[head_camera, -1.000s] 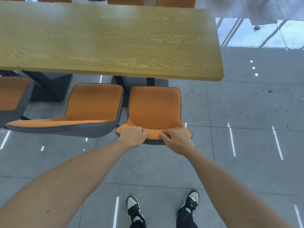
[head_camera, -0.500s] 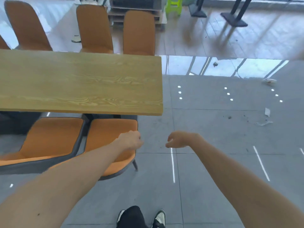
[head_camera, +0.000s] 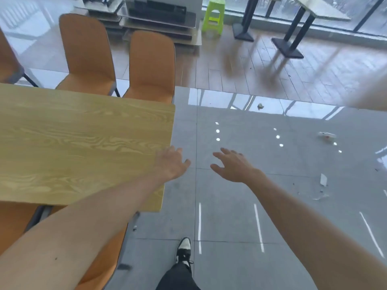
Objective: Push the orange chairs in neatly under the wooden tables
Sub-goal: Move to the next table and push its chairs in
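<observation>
The wooden table fills the left of the view. On its far side stand orange chairs, one at the table's right corner and another to its left. On the near side an orange chair sits partly under the table, mostly hidden by my left forearm. My left hand hovers open over the table's right edge, holding nothing. Over the grey floor to the right of the table, my right hand is open with fingers spread.
A lime-green stool and black table pedestals stand at the back on the wood floor. Scraps of litter lie on the grey tiles to the right. My shoe is on the floor below.
Both hands let go of the near orange chair's backrest, lifted and opened. The view swung up and to the right, past the table's end.
</observation>
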{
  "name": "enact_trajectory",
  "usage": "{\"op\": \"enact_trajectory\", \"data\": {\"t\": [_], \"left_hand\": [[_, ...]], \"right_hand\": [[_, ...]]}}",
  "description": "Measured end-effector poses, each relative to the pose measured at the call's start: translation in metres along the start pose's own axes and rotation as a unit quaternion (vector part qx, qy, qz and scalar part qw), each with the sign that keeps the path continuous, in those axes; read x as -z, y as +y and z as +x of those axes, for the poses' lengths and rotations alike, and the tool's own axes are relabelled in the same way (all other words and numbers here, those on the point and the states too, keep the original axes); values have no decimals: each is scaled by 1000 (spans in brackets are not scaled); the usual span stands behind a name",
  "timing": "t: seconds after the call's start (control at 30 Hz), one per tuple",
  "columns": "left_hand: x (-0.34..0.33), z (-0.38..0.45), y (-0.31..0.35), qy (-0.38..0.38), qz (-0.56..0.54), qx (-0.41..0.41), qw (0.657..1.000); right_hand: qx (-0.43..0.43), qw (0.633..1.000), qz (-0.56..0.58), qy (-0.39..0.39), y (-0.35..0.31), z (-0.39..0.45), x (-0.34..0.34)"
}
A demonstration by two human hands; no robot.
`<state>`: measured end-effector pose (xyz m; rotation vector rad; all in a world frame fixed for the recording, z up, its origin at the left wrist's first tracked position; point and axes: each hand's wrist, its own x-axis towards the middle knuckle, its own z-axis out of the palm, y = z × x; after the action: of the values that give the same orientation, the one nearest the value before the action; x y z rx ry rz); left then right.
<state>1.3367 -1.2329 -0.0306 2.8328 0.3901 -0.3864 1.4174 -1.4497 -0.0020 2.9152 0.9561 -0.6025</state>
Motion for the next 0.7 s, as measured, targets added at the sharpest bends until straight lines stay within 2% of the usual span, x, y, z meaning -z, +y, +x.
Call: {"op": "enact_trajectory", "data": {"t": [0.23, 0.4, 0.57, 0.7], "left_hand": [[51, 147, 47, 35, -9, 28, 999], [71, 276, 72, 20, -17, 74, 997], [96, 391, 94, 19, -17, 129, 991], [128, 466, 101, -38, -73, 193, 978]], "right_hand": [[33, 998, 8, 49, 86, 132, 71], [59, 997, 19, 41, 153, 256, 107], [88, 996, -2, -20, 216, 382, 148], [127, 984, -59, -110, 250, 473, 194]]}}
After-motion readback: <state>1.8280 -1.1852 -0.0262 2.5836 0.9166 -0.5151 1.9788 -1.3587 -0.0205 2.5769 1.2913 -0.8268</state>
